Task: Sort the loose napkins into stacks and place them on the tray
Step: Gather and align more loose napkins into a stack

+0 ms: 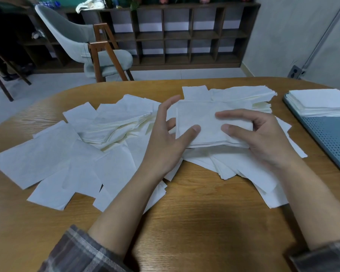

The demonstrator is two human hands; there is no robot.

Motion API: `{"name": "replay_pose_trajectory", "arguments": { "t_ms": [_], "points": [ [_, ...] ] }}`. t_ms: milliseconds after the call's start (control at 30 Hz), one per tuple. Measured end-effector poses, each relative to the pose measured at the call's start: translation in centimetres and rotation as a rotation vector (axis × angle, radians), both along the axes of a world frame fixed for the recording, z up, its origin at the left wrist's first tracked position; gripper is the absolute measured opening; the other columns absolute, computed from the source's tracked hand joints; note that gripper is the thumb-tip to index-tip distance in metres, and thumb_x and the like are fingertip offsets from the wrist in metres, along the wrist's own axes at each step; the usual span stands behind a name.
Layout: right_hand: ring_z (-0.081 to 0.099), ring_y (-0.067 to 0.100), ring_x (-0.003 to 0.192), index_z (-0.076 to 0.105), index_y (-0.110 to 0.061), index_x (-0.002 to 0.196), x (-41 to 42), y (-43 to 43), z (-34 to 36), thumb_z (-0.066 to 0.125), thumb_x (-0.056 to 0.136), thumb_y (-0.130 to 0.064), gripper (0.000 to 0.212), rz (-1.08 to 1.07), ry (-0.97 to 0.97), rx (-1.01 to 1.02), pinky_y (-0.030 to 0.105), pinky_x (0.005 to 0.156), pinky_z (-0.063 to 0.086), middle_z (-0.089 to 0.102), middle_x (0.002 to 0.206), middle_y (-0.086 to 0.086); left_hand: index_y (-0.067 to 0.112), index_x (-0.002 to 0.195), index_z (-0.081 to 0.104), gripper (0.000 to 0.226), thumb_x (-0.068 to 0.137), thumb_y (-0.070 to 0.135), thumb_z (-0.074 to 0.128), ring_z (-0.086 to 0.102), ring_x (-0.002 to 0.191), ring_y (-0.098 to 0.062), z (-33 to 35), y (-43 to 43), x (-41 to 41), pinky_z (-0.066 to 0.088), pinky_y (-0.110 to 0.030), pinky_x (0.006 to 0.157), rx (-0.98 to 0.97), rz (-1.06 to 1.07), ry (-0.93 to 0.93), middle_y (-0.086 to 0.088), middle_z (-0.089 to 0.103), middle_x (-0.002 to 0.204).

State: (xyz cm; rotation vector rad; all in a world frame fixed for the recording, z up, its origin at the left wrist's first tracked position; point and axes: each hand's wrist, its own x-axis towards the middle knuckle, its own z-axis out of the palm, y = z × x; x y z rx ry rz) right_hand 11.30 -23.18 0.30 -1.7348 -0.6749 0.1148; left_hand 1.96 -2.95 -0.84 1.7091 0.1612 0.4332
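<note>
Under right hand's [263,138] thumb sits a napkin stack [200,114].

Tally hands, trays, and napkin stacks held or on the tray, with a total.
Hands: 2, left hand, right hand
Trays: 1, blue tray
Napkin stacks: 2, held stack, stack on tray
Total: 5
</note>
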Motion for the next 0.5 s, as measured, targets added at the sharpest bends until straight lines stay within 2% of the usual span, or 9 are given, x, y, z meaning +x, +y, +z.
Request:
{"name": "replay_pose_trajectory", "arguments": {
  "t_ms": [33,100,167,267,333,433,500],
  "points": [
    [0.065,-0.001,0.123,0.080,-0.023,0.113,0.1,-0.1,-0.1,0.075,0.094,-0.005,0.026,-0.027,-0.036,-0.011,0.016,0.106,0.046,0.077,0.119,-0.017,0.038,0.149,0.041,0.067,0.095,0.024,0.079,0.066,0.101,0.010,-0.3,-0.2,0.1,0.056,-0.013,0.078,0.057,0.044,-0.011,0.028,0.067,0.113],
    [0.065,0.000,0.122,0.080,-0.023,0.113,0.3,-0.2,-0.5,0.074,0.095,-0.004,0.026,-0.086,-0.089,-0.013,0.017,0.106,0.046,0.077,0.117,-0.019,0.038,0.145,0.043,0.064,0.094,0.024,0.080,0.063,0.107,-0.002,-1.0,-0.6,0.1,0.054,-0.016,0.084,0.252,0.157,-0.066,0.017,0.061,0.123],
    [0.066,0.000,0.121,0.080,-0.023,0.111,0.6,-0.2,-0.8,0.072,0.096,-0.002,0.027,-0.139,-0.127,-0.003,0.017,0.106,0.045,0.078,0.115,-0.019,0.029,0.135,0.053,0.053,0.091,0.019,0.081,0.056,0.115,-0.007,-1.9,-1.2,0.2,0.051,-0.021,0.092,0.477,0.175,-0.180,0.011,0.054,0.128],
    [0.065,-0.003,0.120,0.080,-0.022,0.110,0.9,-0.3,-0.7,0.071,0.096,0.000,0.028,-0.181,-0.168,-0.003,0.012,0.103,0.043,0.078,0.113,-0.020,0.020,0.116,0.070,0.030,0.090,0.020,0.083,0.057,0.114,-0.014,-3.3,-2.3,0.2,0.050,-0.035,0.097,0.673,-0.144,-0.275,0.004,0.059,0.121],
    [0.065,-0.004,0.119,0.081,-0.021,0.110,1.0,-0.3,-0.7,0.070,0.096,0.000,0.028,-0.190,-0.174,-0.011,0.011,0.103,0.042,0.078,0.114,-0.019,0.018,0.118,0.075,0.029,0.090,0.025,0.083,0.058,0.116,-0.017,-4.3,-3.4,0.3,0.049,-0.039,0.098,0.790,-0.305,-0.296,0.003,0.063,0.125],
    [0.064,-0.004,0.120,0.081,-0.021,0.110,1.1,-0.1,-0.8,0.070,0.095,0.000,0.028,-0.185,-0.166,-0.006,0.011,0.104,0.042,0.078,0.114,-0.018,0.019,0.124,0.076,0.030,0.095,0.027,0.079,0.060,0.117,-0.022,-5.1,-4.7,0.9,0.049,-0.044,0.094,0.862,-0.339,-0.327,0.000,0.066,0.131],
    [0.064,-0.005,0.121,0.081,-0.022,0.111,1.0,-0.1,-0.8,0.070,0.096,-0.001,0.027,-0.187,-0.163,-0.008,0.011,0.105,0.042,0.077,0.115,-0.019,0.020,0.120,0.079,0.023,0.098,0.027,0.076,0.063,0.114,-0.024,-5.3,-4.9,1.3,0.050,-0.047,0.090,0.873,-0.307,-0.352,0.000,0.070,0.127]
  ]
}}
